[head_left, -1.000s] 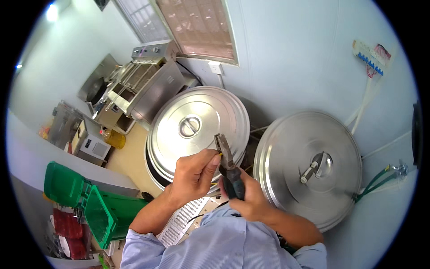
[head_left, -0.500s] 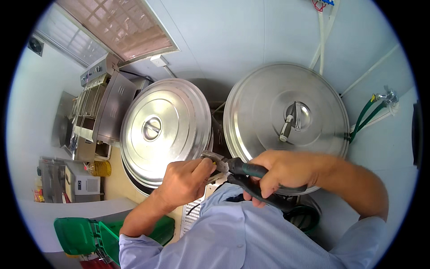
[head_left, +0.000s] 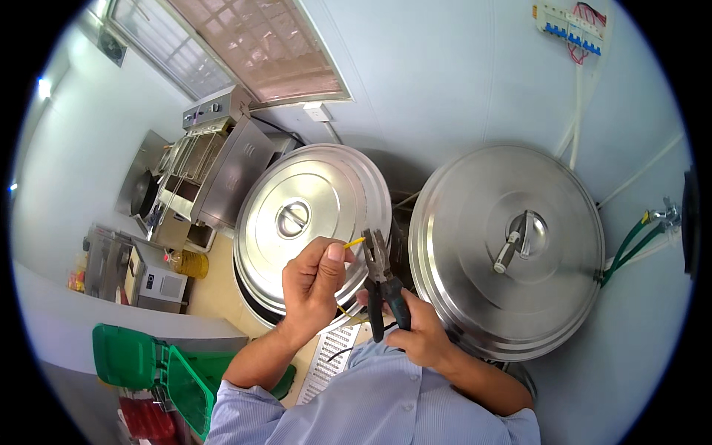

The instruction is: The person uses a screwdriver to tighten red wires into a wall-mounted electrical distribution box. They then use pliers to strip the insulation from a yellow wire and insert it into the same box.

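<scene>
Between the thumb and finger of my left hand (head_left: 313, 285) a yellow wire (head_left: 355, 242) is pinched. Its short end sticks out to the right, and more of it hangs below the hand. My right hand (head_left: 424, 331) is closed round the dark handles of a pair of pliers (head_left: 378, 267). The metal jaws point up and stand parted, close beside the wire's tip; whether they touch it I cannot tell. A screwdriver (head_left: 507, 254) lies on the right pot lid (head_left: 475, 215), beside the lid's handle.
Behind my hands stands another large steel-lidded pot (head_left: 326, 193). Steel kitchen equipment (head_left: 233, 167) and a bottle of yellow liquid (head_left: 189, 263) are at the left. A green bin (head_left: 122, 360) is at lower left, a green hose (head_left: 630, 248) at right, a breaker row (head_left: 569, 31) on the wall.
The pliers have swung from pointing left to pointing up, and their jaws have come away from my left fingers. The yellow wire's end now shows. The whole view has shifted.
</scene>
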Action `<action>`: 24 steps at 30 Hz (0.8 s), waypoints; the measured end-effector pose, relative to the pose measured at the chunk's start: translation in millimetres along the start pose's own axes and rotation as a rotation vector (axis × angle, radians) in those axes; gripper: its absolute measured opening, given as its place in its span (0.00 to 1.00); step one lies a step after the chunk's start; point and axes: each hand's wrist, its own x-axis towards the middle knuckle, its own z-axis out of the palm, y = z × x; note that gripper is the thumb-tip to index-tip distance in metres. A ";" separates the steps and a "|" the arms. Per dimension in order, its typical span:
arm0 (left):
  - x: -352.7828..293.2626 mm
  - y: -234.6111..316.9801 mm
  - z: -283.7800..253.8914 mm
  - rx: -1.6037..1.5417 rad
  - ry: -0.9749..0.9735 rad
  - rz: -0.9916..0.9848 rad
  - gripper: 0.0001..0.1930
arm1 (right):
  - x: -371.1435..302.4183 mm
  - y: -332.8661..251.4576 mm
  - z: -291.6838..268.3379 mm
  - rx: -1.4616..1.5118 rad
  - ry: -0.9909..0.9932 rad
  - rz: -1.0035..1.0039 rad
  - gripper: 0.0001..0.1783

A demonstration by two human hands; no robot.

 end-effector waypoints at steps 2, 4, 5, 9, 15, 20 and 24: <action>-1.3 1.0 -0.7 -0.029 0.006 -0.013 0.18 | -0.9 -6.1 -3.3 -0.091 -0.038 0.064 0.40; -2.7 -1.1 -2.3 -0.035 0.019 -0.015 0.18 | -1.3 -7.2 -2.4 -0.126 -0.044 0.037 0.39; -4.3 -2.1 -3.8 -0.043 0.005 -0.031 0.17 | -2.3 -9.6 -2.5 -0.161 -0.058 0.022 0.39; -5.9 -3.0 -4.4 -0.040 0.037 -0.020 0.17 | -1.7 -9.7 1.3 -0.221 -0.021 -0.047 0.40; -7.9 -1.7 -4.3 -0.050 0.058 -0.019 0.17 | 2.6 -4.2 5.2 -0.335 0.013 -0.147 0.42; -7.2 -3.2 -3.6 -0.086 0.063 -0.019 0.16 | 4.1 0.8 6.2 -0.350 0.012 -0.162 0.42; -8.2 -1.6 -2.9 -0.083 0.056 -0.021 0.16 | 2.9 4.8 7.3 -0.394 0.036 -0.191 0.43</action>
